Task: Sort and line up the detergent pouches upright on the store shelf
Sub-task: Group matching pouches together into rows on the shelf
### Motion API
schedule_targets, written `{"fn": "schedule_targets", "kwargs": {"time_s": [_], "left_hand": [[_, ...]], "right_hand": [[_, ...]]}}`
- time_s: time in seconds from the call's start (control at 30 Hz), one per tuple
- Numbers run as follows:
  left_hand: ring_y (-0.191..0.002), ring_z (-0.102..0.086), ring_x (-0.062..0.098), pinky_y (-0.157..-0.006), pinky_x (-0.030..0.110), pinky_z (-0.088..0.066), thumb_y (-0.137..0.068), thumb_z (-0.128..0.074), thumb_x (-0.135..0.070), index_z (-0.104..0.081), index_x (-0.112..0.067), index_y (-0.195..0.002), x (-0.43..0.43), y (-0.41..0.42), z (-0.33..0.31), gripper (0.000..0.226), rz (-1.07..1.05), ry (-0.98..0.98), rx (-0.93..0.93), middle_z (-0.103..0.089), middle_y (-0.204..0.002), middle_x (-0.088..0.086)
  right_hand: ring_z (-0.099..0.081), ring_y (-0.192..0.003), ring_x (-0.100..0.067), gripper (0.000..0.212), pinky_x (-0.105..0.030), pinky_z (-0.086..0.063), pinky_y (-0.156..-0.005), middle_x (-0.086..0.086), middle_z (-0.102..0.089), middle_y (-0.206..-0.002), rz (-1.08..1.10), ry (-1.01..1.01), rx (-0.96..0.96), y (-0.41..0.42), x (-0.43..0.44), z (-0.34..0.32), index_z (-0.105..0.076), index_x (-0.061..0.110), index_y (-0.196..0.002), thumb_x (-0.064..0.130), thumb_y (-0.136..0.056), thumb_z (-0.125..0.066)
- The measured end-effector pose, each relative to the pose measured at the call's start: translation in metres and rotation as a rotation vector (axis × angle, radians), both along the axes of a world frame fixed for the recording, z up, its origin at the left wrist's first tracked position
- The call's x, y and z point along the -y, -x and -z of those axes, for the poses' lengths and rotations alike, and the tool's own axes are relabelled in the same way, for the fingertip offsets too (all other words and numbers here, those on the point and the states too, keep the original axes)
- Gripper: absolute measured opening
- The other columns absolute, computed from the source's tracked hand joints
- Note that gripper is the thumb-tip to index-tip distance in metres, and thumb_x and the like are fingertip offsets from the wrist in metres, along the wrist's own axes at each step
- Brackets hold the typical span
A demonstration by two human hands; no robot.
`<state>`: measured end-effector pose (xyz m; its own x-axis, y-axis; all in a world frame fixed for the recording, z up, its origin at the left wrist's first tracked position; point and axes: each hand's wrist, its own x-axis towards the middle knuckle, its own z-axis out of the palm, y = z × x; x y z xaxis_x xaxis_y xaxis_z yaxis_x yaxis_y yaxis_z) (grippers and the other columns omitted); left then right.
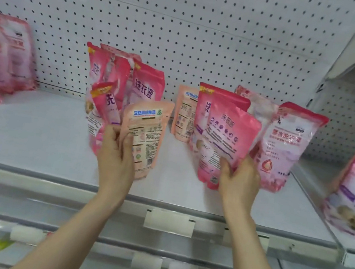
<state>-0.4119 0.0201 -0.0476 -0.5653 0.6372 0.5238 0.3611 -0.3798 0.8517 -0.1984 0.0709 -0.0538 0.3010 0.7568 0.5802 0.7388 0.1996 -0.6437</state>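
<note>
White pegboard back panel (pixel 187 32); pale shelf (pixel 34 131); blank price-tag holders (pixel 169 221) on its edge.

Open shelf (pixel 41 128) left of middle pouches (pixel 147 83); narrow gap mid-shelf, peach pouch (pixel 184 114) behind, maybe blocking.

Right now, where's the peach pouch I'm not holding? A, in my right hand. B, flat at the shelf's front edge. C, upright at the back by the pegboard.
C: the free peach pouch stands upright at the back near the pegboard; the left hand grips the other peach pouch, the right hand only pink pouches.
</note>
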Motion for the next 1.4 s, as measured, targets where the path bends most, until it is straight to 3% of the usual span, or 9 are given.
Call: {"fn": "schedule_targets", "kwargs": {"time_s": [0.17, 0.3, 0.43, 0.53, 0.73, 0.9, 1.1, 1.27, 1.4], "left_hand": [[-0.091, -0.064, 0.004, -0.073, 0.023, -0.054, -0.096, -0.057, -0.023, -0.041, -0.021, -0.103, -0.011, 0.000, 0.010, 0.017, 0.113, 0.086, -0.010, -0.062, -0.101, -0.005], [-0.106, -0.064, 0.014, -0.081, 0.044, -0.057, -0.096, -0.056, -0.019, -0.043, -0.029, -0.121, -0.011, 0.012, 0.005, 0.031, 0.181, 0.178, -0.088, -0.063, -0.119, -0.006], [-0.103, -0.063, 0.015, -0.081, 0.035, -0.054, -0.096, -0.053, -0.012, -0.046, -0.026, -0.133, -0.003, 0.032, 0.003, 0.040, 0.117, 0.175, -0.211, -0.063, -0.118, -0.009], [-0.095, -0.066, 0.023, -0.074, 0.031, -0.051, -0.097, -0.051, -0.013, -0.044, -0.027, -0.139, 0.000, 0.047, 0.004, 0.045, 0.077, 0.237, -0.315, -0.067, -0.115, -0.003], [-0.067, -0.050, -0.005, -0.057, -0.001, -0.037, -0.099, -0.047, -0.013, -0.020, -0.060, -0.122, 0.012, 0.058, 0.007, 0.059, 0.206, 0.374, -0.364, -0.057, -0.100, -0.008], [-0.089, -0.065, 0.016, -0.069, 0.024, -0.046, -0.093, -0.057, -0.024, -0.044, -0.035, -0.138, 0.009, 0.075, 0.023, 0.048, 0.124, 0.363, -0.510, -0.068, -0.113, -0.012], [-0.075, -0.057, 0.002, -0.065, 0.022, -0.049, -0.083, -0.068, -0.028, -0.053, -0.039, -0.118, 0.011, 0.063, 0.021, 0.040, 0.139, 0.274, -0.445, -0.058, -0.095, -0.025], [-0.082, -0.057, -0.008, -0.072, 0.032, -0.055, -0.071, -0.076, -0.052, -0.032, -0.042, -0.140, 0.015, 0.033, 0.023, 0.083, 0.239, 0.300, -0.318, -0.042, -0.126, -0.024], [-0.081, -0.061, -0.008, -0.074, 0.028, -0.052, -0.085, -0.055, -0.056, -0.025, -0.037, -0.147, 0.016, 0.023, 0.023, 0.071, 0.289, 0.289, -0.273, -0.041, -0.138, -0.015]], "right_hand": [[-0.065, -0.087, -0.033, 0.030, -0.035, -0.048, -0.069, -0.010, -0.067, -0.098, 0.026, 0.012, 0.003, -0.036, -0.003, -0.002, -0.059, 0.006, -0.110, 0.020, -0.086, -0.071], [-0.049, -0.126, -0.028, 0.076, -0.046, -0.044, -0.103, -0.008, -0.049, -0.138, 0.052, -0.110, -0.097, -0.022, 0.015, -0.022, -0.038, 0.016, -0.142, 0.030, -0.079, -0.079], [-0.053, -0.112, -0.030, 0.043, -0.046, -0.047, -0.093, -0.009, -0.050, -0.125, 0.012, -0.598, 0.028, 0.039, 0.035, -0.046, -0.047, 0.005, -0.132, 0.005, -0.091, -0.059], [-0.057, -0.117, -0.020, 0.057, -0.042, -0.048, -0.099, -0.002, -0.059, -0.131, -0.278, -0.237, 0.168, 0.091, 0.001, -0.065, -0.046, 0.015, -0.140, -0.007, -0.089, -0.051], [-0.048, -0.128, -0.038, 0.077, -0.047, -0.044, -0.093, -0.016, -0.005, -0.163, -0.226, 0.308, 0.518, 0.147, -0.096, -0.105, -0.010, 0.013, -0.155, -0.015, -0.089, -0.036], [-0.059, -0.106, -0.035, 0.035, -0.036, -0.043, -0.076, -0.018, -0.051, -0.124, -0.154, 0.206, 0.626, 0.150, -0.115, -0.100, -0.051, 0.002, -0.128, -0.003, -0.093, -0.049], [-0.057, -0.089, -0.024, 0.038, -0.030, -0.039, -0.071, -0.008, -0.053, -0.116, -0.368, -0.114, 0.455, 0.107, -0.048, -0.085, -0.060, 0.011, -0.123, -0.005, -0.090, -0.049], [-0.048, -0.114, -0.010, 0.059, -0.028, -0.048, -0.091, 0.001, -0.036, -0.139, -0.477, -0.178, 0.333, 0.064, -0.013, -0.090, -0.049, 0.026, -0.133, -0.010, -0.086, -0.053], [-0.049, -0.106, 0.011, 0.068, -0.015, -0.044, -0.093, 0.008, -0.044, -0.138, -0.488, -0.092, 0.094, 0.044, -0.004, -0.069, -0.034, 0.030, -0.144, 0.004, -0.088, -0.063]]}}
